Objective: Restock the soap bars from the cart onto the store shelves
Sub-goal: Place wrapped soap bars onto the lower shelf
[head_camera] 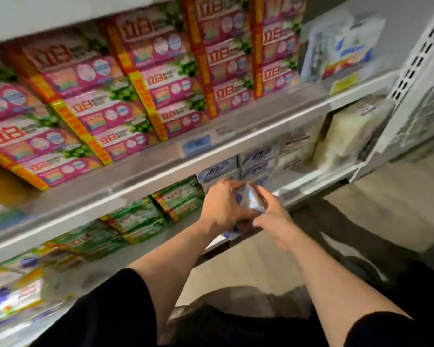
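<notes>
Both my hands hold a stack of white-and-blue soap packs (251, 200) in front of the lower shelf. My left hand (222, 205) grips the stack from the left and above, and my right hand (272, 209) presses it from the right. Just behind the stack, on the lower shelf, stand rows of the same white-and-blue soap packs (258, 160). Green soap packs (178, 197) lie to their left. The view is blurred and no cart is in sight.
The upper shelf (161, 169) carries pink soap multipacks (140, 96) with yellow-red bands and a blue price tag (197, 145). Pale yellowish packs (346, 132) fill the lower shelf's right end. A perforated grey upright (416, 61) stands right; beige floor (386, 196) lies beyond.
</notes>
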The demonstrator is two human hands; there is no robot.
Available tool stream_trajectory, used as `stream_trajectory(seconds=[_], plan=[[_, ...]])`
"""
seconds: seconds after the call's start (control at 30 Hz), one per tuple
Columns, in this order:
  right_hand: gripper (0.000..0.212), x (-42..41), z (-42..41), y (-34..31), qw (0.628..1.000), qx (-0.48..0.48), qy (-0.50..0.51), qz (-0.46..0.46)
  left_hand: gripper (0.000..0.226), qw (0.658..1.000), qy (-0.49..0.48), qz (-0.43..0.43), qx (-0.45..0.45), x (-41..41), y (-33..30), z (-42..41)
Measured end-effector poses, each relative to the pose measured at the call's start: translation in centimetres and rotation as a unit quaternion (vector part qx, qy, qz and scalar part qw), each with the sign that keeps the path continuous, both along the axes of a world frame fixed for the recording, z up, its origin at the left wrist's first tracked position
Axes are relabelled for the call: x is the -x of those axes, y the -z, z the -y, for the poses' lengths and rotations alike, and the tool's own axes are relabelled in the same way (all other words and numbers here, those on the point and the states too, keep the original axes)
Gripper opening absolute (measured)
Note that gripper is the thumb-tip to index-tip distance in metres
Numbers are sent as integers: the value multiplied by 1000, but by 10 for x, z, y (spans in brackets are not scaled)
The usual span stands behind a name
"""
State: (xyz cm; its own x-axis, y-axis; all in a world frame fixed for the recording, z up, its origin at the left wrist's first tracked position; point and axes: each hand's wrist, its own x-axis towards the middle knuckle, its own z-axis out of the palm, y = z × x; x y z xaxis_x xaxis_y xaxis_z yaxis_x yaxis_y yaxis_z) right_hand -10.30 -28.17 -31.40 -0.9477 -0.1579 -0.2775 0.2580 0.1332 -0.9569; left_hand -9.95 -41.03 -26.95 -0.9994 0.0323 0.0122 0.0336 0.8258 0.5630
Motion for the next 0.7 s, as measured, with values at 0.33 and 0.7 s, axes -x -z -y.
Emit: stream_trajectory(seconds=[0.33,0.7], plan=[[59,39,1,29,988,142,-15,65,10,972,-223,-64,-25,-62,110,87],[82,61,4,52,993,-112,-38,-3,39,973,-124,39,188,-69,157,92]])
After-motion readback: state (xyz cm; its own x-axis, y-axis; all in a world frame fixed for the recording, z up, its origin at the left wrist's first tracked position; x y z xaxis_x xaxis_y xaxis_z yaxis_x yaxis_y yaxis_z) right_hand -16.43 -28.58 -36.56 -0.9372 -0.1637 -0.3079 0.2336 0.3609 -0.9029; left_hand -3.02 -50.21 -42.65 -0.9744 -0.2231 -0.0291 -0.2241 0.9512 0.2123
